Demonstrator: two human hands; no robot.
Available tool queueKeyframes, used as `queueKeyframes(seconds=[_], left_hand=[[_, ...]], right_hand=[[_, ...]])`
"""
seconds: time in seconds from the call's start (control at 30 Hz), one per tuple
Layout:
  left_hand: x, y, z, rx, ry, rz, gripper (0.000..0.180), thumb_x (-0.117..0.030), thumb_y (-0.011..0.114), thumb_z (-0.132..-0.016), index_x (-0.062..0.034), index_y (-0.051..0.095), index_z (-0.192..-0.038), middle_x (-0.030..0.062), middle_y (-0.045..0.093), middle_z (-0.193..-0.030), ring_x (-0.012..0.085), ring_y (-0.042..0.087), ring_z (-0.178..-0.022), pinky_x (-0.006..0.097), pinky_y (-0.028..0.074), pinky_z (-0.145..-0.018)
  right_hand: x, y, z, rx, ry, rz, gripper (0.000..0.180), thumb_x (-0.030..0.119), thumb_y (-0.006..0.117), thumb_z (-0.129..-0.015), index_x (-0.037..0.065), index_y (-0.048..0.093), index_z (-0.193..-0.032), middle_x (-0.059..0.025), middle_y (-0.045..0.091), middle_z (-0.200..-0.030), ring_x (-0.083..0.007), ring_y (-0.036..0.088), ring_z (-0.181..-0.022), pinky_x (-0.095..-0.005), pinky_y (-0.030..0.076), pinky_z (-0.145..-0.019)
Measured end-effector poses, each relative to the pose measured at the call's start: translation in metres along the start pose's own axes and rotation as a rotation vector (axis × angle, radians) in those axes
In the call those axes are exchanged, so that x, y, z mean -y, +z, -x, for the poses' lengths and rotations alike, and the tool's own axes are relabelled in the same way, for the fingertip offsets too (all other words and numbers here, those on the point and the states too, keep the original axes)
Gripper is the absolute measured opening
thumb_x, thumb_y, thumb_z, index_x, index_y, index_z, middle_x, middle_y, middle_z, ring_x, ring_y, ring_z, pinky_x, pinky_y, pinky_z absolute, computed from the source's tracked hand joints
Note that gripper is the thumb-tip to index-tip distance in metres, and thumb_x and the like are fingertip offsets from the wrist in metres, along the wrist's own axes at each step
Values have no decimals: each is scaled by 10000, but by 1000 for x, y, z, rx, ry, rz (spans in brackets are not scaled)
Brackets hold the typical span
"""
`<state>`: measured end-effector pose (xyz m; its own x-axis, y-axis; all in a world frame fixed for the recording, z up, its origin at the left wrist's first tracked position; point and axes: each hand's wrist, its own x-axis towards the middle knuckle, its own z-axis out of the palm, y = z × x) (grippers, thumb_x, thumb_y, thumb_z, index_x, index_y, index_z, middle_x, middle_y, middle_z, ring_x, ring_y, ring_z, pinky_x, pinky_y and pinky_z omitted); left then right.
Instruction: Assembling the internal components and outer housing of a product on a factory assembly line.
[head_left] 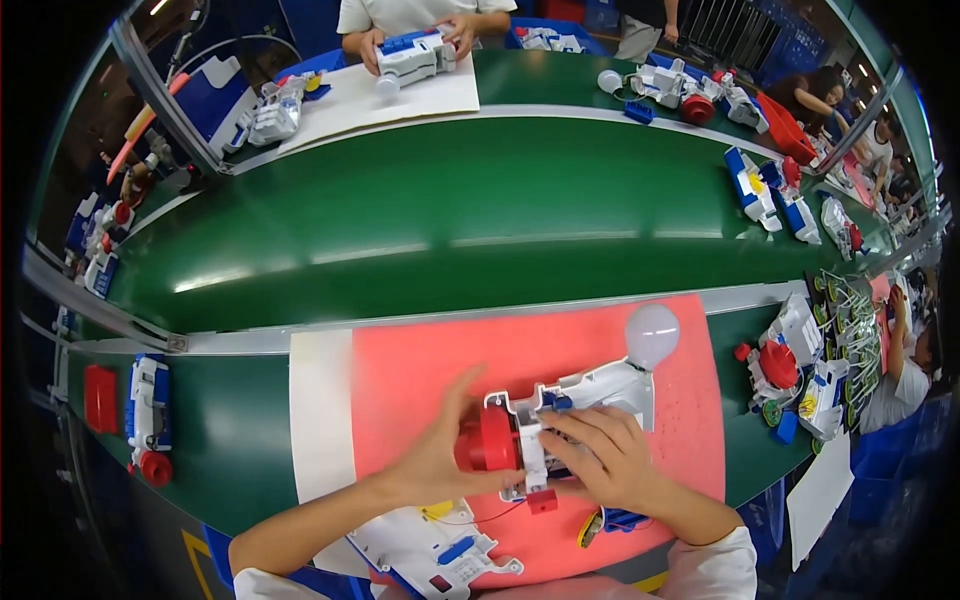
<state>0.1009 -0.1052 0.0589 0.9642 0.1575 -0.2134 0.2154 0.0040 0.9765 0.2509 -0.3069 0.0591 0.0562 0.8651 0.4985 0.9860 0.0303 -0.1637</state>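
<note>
My left hand point(435, 460) is wrapped round a red round part point(490, 437) at the left end of a white plastic housing point(595, 385). With its fingers bent over the housing's middle, my right hand point(615, 460) presses on and grips it. A pale round globe point(652, 335) sits at the housing's far right end. Below my hands lies a separate white half-shell point(440, 548) with blue and yellow parts, and a thin red wire runs from it towards a small red block point(541, 501). A yellow-rimmed round piece point(590, 528) lies near my right wrist.
A pink mat point(400, 350) covers a white board point(320, 430) under the work. Assemblies and green-wheeled wires point(850, 340) stand at the right; a blue-white unit point(148, 405) and a red box point(100, 398) are left. Across the green belt point(440, 220), a co-worker handles a similar unit point(415, 58).
</note>
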Motion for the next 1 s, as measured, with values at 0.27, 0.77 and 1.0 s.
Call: queueKeyframes(seconds=[0.27, 0.77, 1.0], left_hand=[[-11, -4, -5, 101, 16, -44, 964, -192, 915, -681, -45, 358, -1453, 148, 500, -1329, 217, 546, -1190, 369, 500, -1005], [-2, -66, -44, -79, -181, 42, 745, -238, 780, -851, -31, 408, -1463, 110, 508, -1374, 229, 512, -1269, 372, 430, -1068], [7, -80, -45, -194, -50, -236, 697, -411, 725, -879, -63, 478, -1430, 95, 412, -1384, 240, 390, -1343, 361, 347, -1108]], right_hand=[[6, 4, 15, -5, 11, 15, 533, 402, 783, -747, 143, 637, -1189, -68, 628, -1305, -200, 540, -924, -347, 430, -815], [-14, -53, 28, -80, 501, -148, 543, 189, 851, -711, 43, 643, -1190, -122, 621, -1244, -324, 583, -1128, -429, 463, -926], [-2, -60, 70, 254, 658, -411, 411, 200, 864, -702, 85, 712, -1067, -123, 585, -1277, -313, 541, -1181, -411, 460, -975]])
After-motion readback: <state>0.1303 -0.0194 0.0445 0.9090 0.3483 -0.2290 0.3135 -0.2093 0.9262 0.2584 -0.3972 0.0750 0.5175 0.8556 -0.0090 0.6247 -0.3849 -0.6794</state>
